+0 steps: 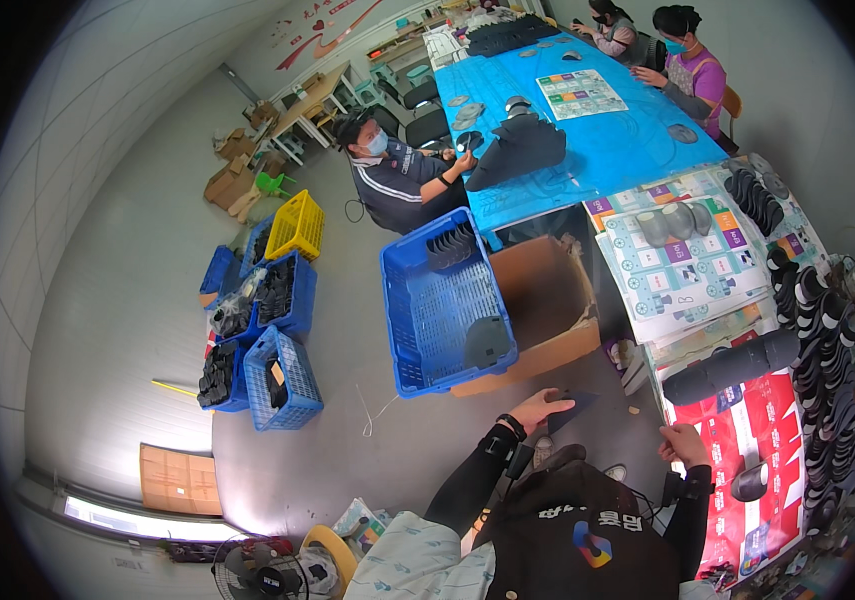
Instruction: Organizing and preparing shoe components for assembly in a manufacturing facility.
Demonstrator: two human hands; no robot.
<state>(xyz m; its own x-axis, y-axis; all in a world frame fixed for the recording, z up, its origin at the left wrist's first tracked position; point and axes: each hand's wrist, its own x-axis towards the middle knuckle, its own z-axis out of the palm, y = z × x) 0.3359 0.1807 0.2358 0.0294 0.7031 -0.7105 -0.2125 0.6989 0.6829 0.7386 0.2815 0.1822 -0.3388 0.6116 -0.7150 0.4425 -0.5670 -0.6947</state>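
Note:
My left hand (pixel 537 408) is closed on a thin dark flat piece (pixel 572 408), pinched between thumb and fingers in front of my dark apron (pixel 587 530). My right hand (pixel 685 444) is at the left edge of the red printed sheet (pixel 777 425) on the table, its fingers curled. Whatever it grips, if anything, is too small to make out. Right of that hand lies a small dark rounded piece (pixel 750 483) on the sheet. Farther up, an overlapping row of black curved pieces (pixel 732 367) lies across it.
Ahead stands a blue plastic crate (pixel 397 318) holding dark pieces, against an open cardboard box (pixel 574 350). Stacked black pieces (pixel 812 370) line the table's right side. Co-workers sit around a blue-covered table (pixel 627 140). More crates (pixel 297 395) stand on the floor at left.

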